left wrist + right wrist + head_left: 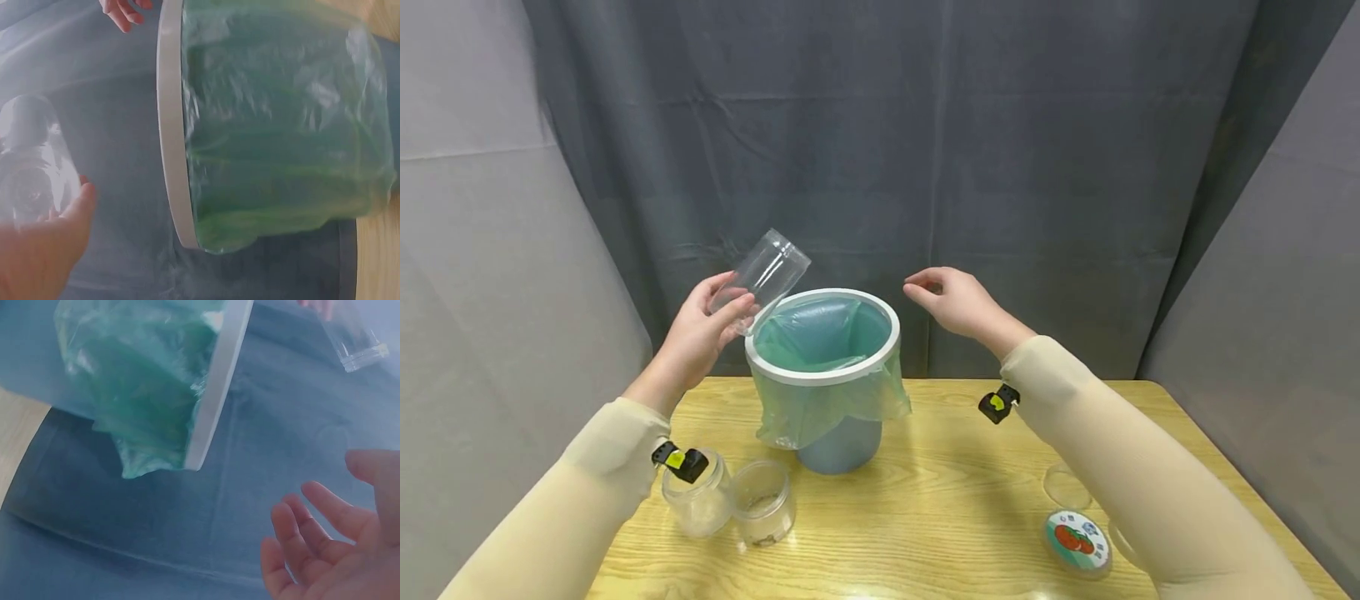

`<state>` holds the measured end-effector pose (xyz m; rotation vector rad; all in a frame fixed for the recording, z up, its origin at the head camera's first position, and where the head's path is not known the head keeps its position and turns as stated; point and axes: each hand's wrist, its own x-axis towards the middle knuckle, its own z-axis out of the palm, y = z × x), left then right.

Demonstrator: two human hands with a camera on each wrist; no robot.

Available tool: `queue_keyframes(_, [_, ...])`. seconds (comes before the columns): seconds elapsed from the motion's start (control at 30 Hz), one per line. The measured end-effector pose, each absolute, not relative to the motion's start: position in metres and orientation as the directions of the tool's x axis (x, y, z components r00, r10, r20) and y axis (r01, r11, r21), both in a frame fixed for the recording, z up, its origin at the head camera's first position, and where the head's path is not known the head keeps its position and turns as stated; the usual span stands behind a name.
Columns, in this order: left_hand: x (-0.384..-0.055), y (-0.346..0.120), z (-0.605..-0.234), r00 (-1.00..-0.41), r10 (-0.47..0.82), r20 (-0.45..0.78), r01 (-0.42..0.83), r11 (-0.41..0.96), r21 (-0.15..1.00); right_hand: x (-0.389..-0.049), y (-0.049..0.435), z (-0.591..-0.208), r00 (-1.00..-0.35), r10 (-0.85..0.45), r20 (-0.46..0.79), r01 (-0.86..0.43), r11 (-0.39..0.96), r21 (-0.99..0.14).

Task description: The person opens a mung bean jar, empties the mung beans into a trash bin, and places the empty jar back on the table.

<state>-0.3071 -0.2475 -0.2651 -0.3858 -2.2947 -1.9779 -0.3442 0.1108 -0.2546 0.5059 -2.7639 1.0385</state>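
A clear plastic jar (769, 268) is gripped near its lower end by my left hand (703, 321), thumb on the near side. The jar tilts with its threaded mouth up and to the right, just above the left rim of a bin (822, 377). The bin has a white ring and a green bag (827, 408) folded over its outside. My right hand (958, 304) hovers to the right of the rim, holding nothing. In the right wrist view its fingers (289, 528) are loosely bent and apart from the thumb.
Two clear jars (698, 504) (765, 508) stand on the wooden table (925, 533) at the front left, close to the left forearm. A round lid with a tomato picture (1077, 540) and a clear round lid (1066, 486) lie by the right forearm. Grey curtains (850, 150) hang behind.
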Motion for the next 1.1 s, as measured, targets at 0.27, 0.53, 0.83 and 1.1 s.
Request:
queue_keyframes(0.27, [-0.286, -0.240, -0.276, -0.944, 0.147, 0.296, 0.294, -0.034, 0.955, -0.317, 0.125, -0.259, -0.926, -0.250, 0.285, -0.378, 0.656, -0.654])
queue_keyframes(0.53, [-0.269, -0.238, -0.290, -0.924, 0.101, 0.368, 0.353, -0.135, 0.926, -0.293, 0.136, -0.274, -0.916, -0.232, 0.327, -0.396, 0.646, -0.653])
queue_keyframes(0.83, [-0.258, -0.242, -0.315, -0.862, 0.101, 0.496, 0.461, -0.249, 0.852, -0.269, 0.150, -0.287, -0.916, -0.189, 0.354, -0.390, 0.629, -0.672])
queue_keyframes(1.1, [-0.241, -0.240, -0.335, -0.790, 0.121, 0.601, 0.559, -0.260, 0.788, -0.253, 0.165, -0.306, -0.910, -0.139, 0.392, -0.388, 0.623, -0.679])
